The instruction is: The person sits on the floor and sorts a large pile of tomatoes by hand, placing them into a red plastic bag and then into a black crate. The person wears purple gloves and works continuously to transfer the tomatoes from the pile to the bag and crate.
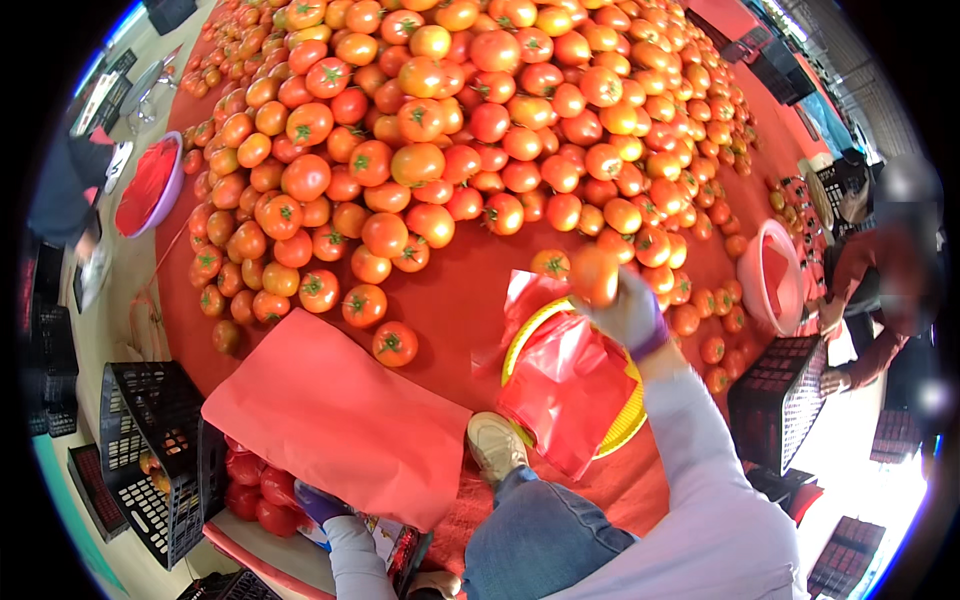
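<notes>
My right hand point(624, 313), in a pale glove with a purple cuff, grips a tomato point(595, 276); both are blurred by motion. Below it, red plastic film point(574, 382) lies over a yellow basket point(637, 420). At the lower left, my left hand point(318, 501) wears a purple glove and reaches under a red sheet point(352, 420), so its fingers are hidden. Red-wrapped tomatoes point(276, 487) sit beside that hand in a crate partly covered by the sheet. A large heap of loose tomatoes point(420, 161) rises ahead, with a few strays point(394, 343) at its near edge.
A black plastic crate point(142, 450) stands at left, holding a few tomatoes. A purple basin point(169, 187) is farther left, near another person point(67, 187). To the right are a pink basin point(787, 300) and a second person point(892, 262) touching a black crate point(776, 397). My shoe point(496, 446) rests on red cloth.
</notes>
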Available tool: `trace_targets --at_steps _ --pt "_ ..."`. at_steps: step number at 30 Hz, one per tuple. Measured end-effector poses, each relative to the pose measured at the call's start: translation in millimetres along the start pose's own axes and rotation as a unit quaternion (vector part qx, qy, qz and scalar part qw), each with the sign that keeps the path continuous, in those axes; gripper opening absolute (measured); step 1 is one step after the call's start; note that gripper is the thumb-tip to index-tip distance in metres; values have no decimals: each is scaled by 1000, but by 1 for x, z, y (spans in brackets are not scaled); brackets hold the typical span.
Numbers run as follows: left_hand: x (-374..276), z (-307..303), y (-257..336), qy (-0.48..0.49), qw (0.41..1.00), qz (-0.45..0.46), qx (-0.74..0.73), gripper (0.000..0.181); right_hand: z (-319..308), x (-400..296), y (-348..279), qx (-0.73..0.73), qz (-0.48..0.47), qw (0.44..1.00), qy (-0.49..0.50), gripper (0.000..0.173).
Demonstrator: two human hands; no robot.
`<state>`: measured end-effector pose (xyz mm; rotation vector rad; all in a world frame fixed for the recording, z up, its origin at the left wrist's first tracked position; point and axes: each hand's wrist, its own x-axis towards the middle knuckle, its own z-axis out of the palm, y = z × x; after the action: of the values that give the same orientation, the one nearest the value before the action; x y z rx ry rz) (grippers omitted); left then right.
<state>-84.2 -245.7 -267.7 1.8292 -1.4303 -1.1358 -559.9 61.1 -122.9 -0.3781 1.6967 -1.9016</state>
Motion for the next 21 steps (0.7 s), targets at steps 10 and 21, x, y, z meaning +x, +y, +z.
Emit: trace_targets --at_steps 10,21 --pt "-97 -50 65 4 984 59 -170 50 -3 -152 116 -597 34 800 -35 78" --pt "-168 -31 120 -68 967 148 -194 50 -1 -148 135 -550 -1 835 -4 89"
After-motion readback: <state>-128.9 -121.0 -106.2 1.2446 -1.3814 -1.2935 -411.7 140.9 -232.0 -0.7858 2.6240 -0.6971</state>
